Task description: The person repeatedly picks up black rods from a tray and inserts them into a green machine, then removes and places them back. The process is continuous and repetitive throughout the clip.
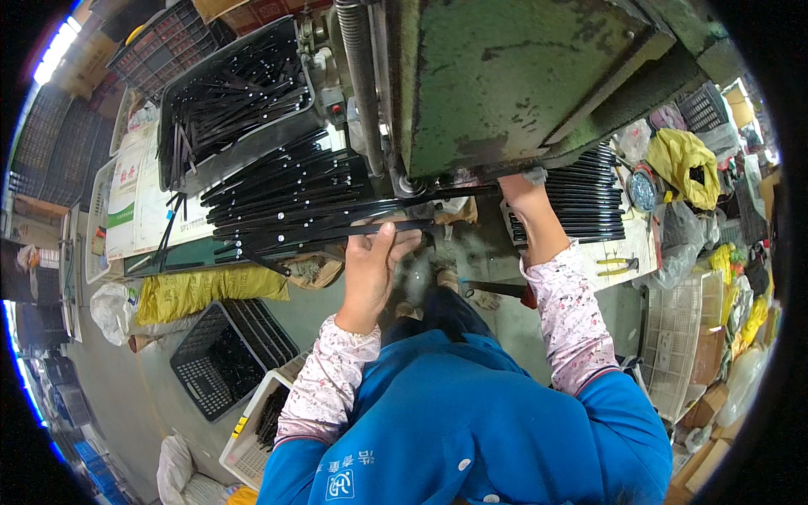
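Pinching 1 strip (415, 225): L hand (374, 265), work just in front of press (522, 84). R hand (523, 198) beside rod stack (585, 202); grip can't be told from here. Best practice: strip level, hands clear of ram (410, 183).

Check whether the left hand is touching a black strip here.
Touching. The head view shows the left hand with its thumb laid across a slim black strip, with no gap between them.

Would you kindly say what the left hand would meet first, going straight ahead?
The left hand would probably meet the black rod past the strip it holds, though depth is unclear.
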`<state>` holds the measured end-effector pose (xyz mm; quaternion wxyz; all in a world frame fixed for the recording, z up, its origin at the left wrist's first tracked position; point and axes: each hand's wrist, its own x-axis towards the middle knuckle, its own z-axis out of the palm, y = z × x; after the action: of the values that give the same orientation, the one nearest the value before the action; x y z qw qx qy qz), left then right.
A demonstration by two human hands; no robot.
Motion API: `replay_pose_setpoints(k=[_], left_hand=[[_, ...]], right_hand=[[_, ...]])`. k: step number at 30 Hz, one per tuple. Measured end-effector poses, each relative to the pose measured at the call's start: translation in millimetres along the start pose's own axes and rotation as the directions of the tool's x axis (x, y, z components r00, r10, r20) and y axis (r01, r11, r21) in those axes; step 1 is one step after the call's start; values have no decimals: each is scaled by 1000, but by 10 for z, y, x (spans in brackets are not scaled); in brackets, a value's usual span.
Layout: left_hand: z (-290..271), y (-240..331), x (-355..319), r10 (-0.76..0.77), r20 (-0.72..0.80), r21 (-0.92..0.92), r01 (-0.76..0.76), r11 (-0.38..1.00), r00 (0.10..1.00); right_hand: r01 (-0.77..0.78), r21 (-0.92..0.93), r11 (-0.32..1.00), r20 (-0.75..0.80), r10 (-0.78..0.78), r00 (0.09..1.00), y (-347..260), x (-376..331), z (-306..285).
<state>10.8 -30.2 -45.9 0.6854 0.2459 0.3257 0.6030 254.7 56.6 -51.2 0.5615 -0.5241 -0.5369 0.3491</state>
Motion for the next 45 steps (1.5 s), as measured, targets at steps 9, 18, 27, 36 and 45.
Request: replay_pose_setpoints(k=[9,18,27,36,45], left_hand=[[213,175,247,136,37,-26,-136,990,990],[32,-26,308,52,26,-107,-49,993,998],[-96,-90,309,45,-47,-117,-50,992,998],[-197,-275,65,-217,41,86,213,973,975],[326,-1412,-283,377,317,808,-456,372,870]], right_hand=[[-263,78,962,119,253,960,-232,-316,-1],[-357,315,879,286,270,919,-715,-401,556],[-755,482,444,485,582,652,-351,-638,365],[261,-920,293,303,108,947,1110,-1291,-1274],[724,-512,463,520,-504,690,-509,-1209,383]])
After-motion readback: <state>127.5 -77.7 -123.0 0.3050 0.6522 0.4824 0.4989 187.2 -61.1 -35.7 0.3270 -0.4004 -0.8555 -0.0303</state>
